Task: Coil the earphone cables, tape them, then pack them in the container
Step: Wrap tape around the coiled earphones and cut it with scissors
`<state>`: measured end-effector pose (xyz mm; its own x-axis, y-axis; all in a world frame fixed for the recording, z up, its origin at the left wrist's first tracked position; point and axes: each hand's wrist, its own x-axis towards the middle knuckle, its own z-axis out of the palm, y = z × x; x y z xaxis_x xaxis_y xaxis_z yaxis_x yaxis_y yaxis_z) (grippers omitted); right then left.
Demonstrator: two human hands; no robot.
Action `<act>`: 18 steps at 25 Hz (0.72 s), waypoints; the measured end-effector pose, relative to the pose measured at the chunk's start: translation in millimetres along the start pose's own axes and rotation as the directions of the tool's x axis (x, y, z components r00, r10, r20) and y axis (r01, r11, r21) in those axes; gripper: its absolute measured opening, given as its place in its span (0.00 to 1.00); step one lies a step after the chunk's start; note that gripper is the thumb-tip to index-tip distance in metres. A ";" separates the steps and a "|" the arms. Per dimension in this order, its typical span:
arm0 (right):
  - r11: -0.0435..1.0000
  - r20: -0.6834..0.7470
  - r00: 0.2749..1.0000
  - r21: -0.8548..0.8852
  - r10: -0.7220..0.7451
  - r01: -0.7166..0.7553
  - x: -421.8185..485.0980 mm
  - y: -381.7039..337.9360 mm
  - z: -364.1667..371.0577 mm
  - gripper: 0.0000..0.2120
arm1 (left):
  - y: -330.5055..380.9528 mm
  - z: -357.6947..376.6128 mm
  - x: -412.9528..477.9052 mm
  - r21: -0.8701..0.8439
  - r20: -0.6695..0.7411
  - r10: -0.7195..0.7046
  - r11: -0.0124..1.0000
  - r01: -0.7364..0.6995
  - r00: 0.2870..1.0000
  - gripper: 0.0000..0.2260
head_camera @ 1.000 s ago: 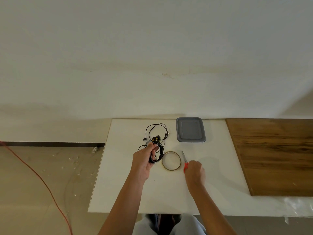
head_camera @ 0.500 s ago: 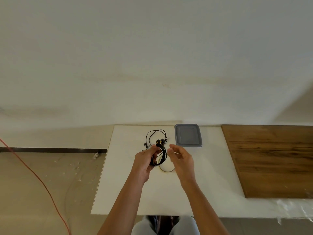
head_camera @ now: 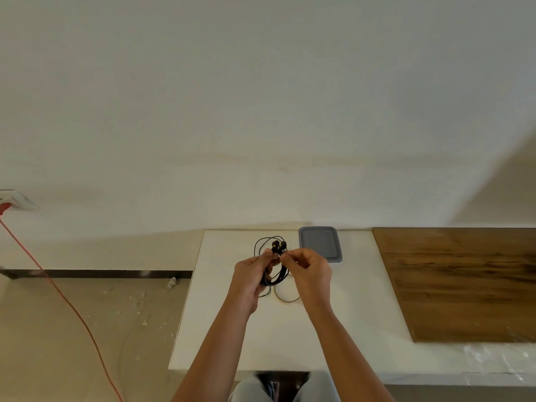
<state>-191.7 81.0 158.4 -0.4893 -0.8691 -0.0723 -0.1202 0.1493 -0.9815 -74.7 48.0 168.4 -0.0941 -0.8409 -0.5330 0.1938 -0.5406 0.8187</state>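
Note:
My left hand grips a coiled bundle of black earphone cable above the white table; its earbuds stick up at the top. My right hand pinches the bundle near its top with thumb and forefinger. A second black earphone cable lies loose on the table behind the hands. The tape roll lies flat under the hands, partly hidden. The grey lidded container stands shut at the back of the table, just right of the hands.
A brown wooden board covers the table's right side. A wall rises right behind the table. To the left, a red cord runs across a floor littered with small scraps. The scissors are hidden.
My right hand left the red-handled scissors, came up to the bundle and now pinches it. My left hand kept hold of the coil and lifted it slightly. The camera tilted.

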 end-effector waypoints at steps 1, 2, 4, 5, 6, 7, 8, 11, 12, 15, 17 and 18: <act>1.000 -0.012 1.000 -0.008 -0.011 0.011 -1.9 -1.0 -0.1 0.02 | 0.6 0.7 -1.5 -0.006 -0.011 -0.001 1.000 0.001 1.000 0.12; 1.000 -0.029 0.999 -0.019 -0.022 0.021 -4.2 -1.3 0.2 0.02 | 1.1 1.5 -2.3 -0.014 -0.025 -0.004 1.000 0.003 1.000 0.12; 0.995 -0.092 0.992 -0.059 -0.085 0.080 -11.6 -0.5 1.0 0.02 | 2.4 3.0 -3.6 -0.029 -0.050 -0.013 1.000 0.012 0.999 0.12; 0.984 -0.125 0.979 -0.097 -0.162 0.150 -15.5 0.1 1.7 0.02 | 2.9 4.0 -4.2 -0.038 -0.056 -0.015 0.999 0.013 0.998 0.12; 0.962 -0.145 0.956 -0.143 -0.253 0.233 -19.3 0.4 2.8 0.02 | 3.0 4.8 -4.9 -0.046 -0.056 -0.012 0.999 0.009 0.998 0.11; 0.936 -0.149 0.932 -0.179 -0.330 0.303 -22.1 0.1 3.9 0.02 | 3.4 6.0 -5.8 -0.054 -0.052 -0.005 0.999 0.002 0.999 0.11; 0.924 -0.143 0.920 -0.181 -0.364 0.338 -24.3 -0.7 4.7 0.03 | 4.0 6.9 -7.0 -0.062 -0.046 0.006 0.998 -0.009 0.999 0.10; 0.994 -0.088 0.992 0.041 -0.093 0.097 -26.6 -7.6 7.3 0.05 | 5.3 8.5 -9.2 -0.047 -0.037 0.066 0.997 -0.067 0.997 0.10; 0.985 -0.061 0.997 0.168 0.045 -0.034 -25.8 -10.3 8.1 0.03 | 5.7 8.5 -10.0 -0.026 -0.042 0.095 0.995 -0.096 0.995 0.10; 0.870 0.015 0.954 0.407 0.298 -0.278 -22.6 -18.0 9.4 0.02 | 6.6 7.7 -11.6 0.024 -0.048 0.183 0.983 -0.182 0.982 0.08; 0.848 0.030 0.936 0.414 0.352 -0.332 -20.4 -22.3 10.2 0.02 | 7.5 7.7 -13.5 0.023 -0.020 0.213 0.977 -0.213 0.977 0.08; 0.850 0.036 0.933 0.402 0.358 -0.341 -19.8 -23.5 10.8 0.02 | 7.7 7.5 -14.3 0.015 -0.002 0.220 0.975 -0.220 0.976 0.08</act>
<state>-169.9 89.6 181.0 -0.4686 -0.7744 -0.4250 0.4124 0.2337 -0.8805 -79.1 55.7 183.9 -0.0469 -0.9390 -0.3406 0.1948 -0.3431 0.9189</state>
